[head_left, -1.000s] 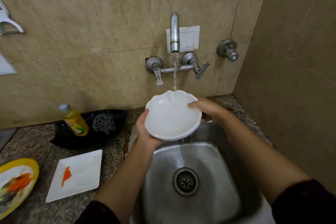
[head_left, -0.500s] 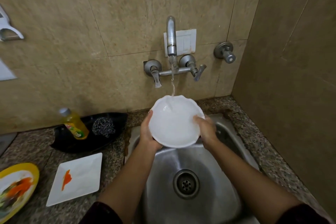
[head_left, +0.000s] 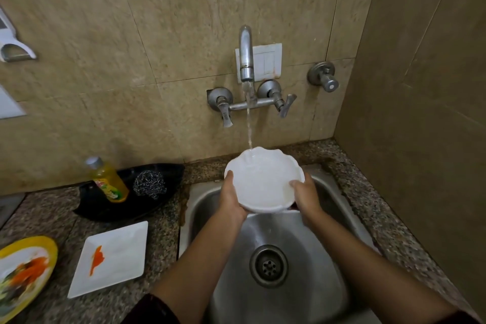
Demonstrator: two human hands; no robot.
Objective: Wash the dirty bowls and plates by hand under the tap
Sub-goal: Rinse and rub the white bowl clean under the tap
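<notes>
Both hands have slid lower on the bowl [head_left: 263, 180] since the earlier frames: the right hand [head_left: 305, 197], which lay across the far rim, now clasps the near right edge, and the left hand [head_left: 231, 198] cups the left side from below. Each grip is closed on the bowl, thumbs over the rim, the other fingers hidden beneath it. It is white, glossy, with a scalloped rim, held tilted over the sink [head_left: 278, 294] under the tap [head_left: 246, 55], whose thin stream [head_left: 249, 126] lands on its far inner wall. Its underside is out of view, and whether any dirt remains inside cannot be made out through the water film. That sink is dull brushed steel with a round perforated drain [head_left: 268, 265] below the bowl. Left of the sink, on the speckled granite table [head_left: 163, 244], lies a square white plate [head_left: 111, 258] with an orange smear. Further left, a yellow-rimmed plate [head_left: 23, 271] carrying blurred orange leftovers is cut off by the frame edge. Behind the square plate, a black dish [head_left: 118, 208] holds a yellow soap bottle [head_left: 107, 181], its label unreadable, and a wiry steel scourer [head_left: 149, 183].
</notes>
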